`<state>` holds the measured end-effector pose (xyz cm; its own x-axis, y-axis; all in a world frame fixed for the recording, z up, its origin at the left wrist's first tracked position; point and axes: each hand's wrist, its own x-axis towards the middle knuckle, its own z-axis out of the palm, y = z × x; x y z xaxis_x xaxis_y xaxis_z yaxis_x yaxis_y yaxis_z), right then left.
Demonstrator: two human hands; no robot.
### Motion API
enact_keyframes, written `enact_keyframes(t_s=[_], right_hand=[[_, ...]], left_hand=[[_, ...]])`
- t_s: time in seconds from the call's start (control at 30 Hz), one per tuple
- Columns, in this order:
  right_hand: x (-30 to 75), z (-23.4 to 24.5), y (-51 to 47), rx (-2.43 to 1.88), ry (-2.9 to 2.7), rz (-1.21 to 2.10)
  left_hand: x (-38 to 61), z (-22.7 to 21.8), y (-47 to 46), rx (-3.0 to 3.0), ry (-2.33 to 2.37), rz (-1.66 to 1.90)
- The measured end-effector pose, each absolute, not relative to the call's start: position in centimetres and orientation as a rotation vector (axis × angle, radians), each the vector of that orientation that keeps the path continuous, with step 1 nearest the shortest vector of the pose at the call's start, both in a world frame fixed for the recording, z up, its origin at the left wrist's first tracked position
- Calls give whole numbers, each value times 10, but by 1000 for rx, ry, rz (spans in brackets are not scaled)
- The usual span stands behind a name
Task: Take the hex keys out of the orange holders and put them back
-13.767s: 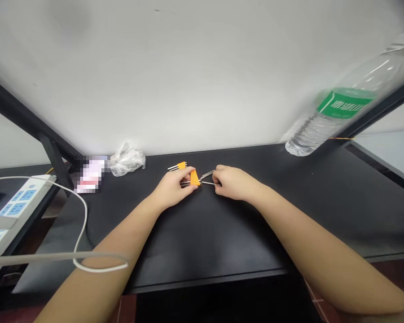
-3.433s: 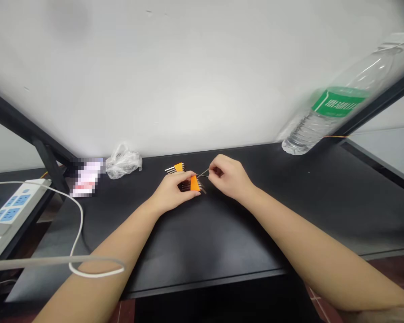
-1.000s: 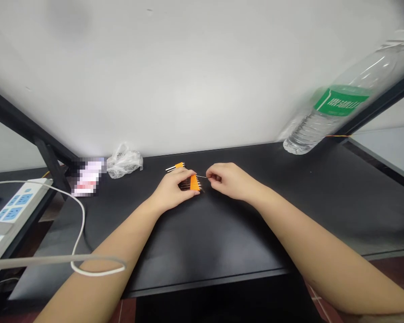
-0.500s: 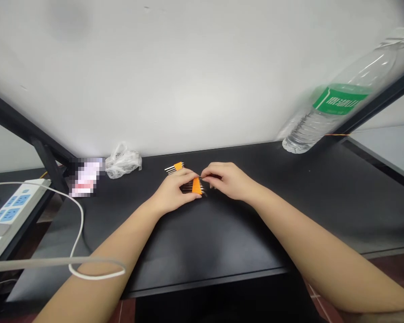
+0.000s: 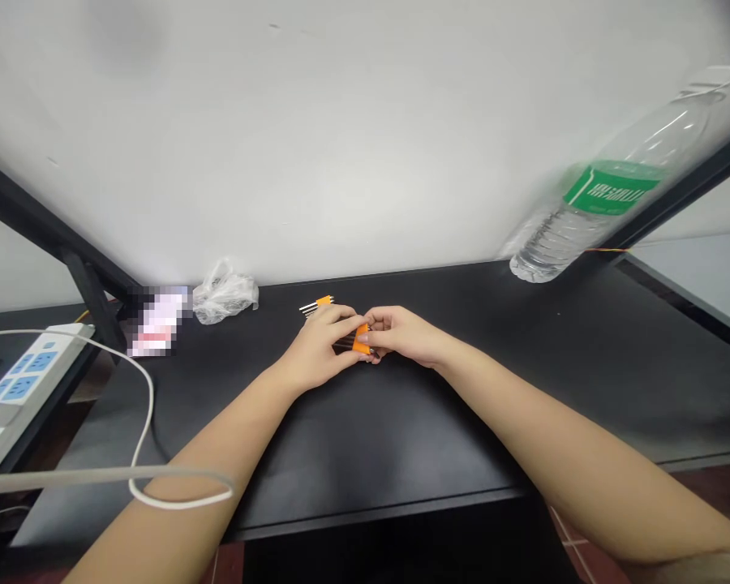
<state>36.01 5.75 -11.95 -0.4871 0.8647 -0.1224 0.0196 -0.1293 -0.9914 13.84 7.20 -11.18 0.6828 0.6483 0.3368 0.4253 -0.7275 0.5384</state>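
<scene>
My left hand (image 5: 316,349) is closed round an orange holder (image 5: 361,344) with several thin, dark metallic rods running through it, pinched between thumb and fingers. From the other side my right hand (image 5: 405,337) grips the same holder, its thumb lying across the orange face and its fingers curled behind. What the rods are, I cannot make out. Just beyond my left hand, a second orange holder (image 5: 324,301) with silvery rods lies on the black table, partly hidden by that hand.
A crumpled clear plastic bag (image 5: 225,294) lies at the back left beside a blurred-out item (image 5: 158,321). A tall green-labelled bottle (image 5: 611,191) stands back right near the wall. On the left are a power strip (image 5: 27,369) and a looping white cable (image 5: 149,405).
My right hand has come left and closed over the holder's orange part, where before it pinched at a rod end. The left hand keeps its hold.
</scene>
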Motion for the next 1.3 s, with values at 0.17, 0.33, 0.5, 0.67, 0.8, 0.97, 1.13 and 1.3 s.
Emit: enact_keyframes(t_s=[0.17, 0.33, 0.5, 0.67, 0.8, 0.97, 1.13, 1.3], right_hand=[[377, -130, 73, -1339, -1511, 1189], [406, -129, 89, -1723, -1687, 722], [418, -136, 99, -1876, -1774, 366], [415, -137, 97, -1809, -1788, 227], [393, -128, 82, -1324, -1803, 439], [355, -132, 65, -1030, -1569, 1195], [348, -130, 60, -880, -1293, 1601], [354, -123, 58, -869, -1293, 1745]], left_hand=[[124, -124, 89, 2528, 1187, 742], [113, -141, 108, 2512, 1471, 612], [114, -146, 113, 2512, 1518, 620], [115, -136, 106, 2466, 1424, 642], [123, -121, 91, 2416, 1092, 679], [134, -109, 76, 2358, 913, 755], [136, -110, 75, 2318, 913, 776], [138, -112, 73, 2257, 904, 808]])
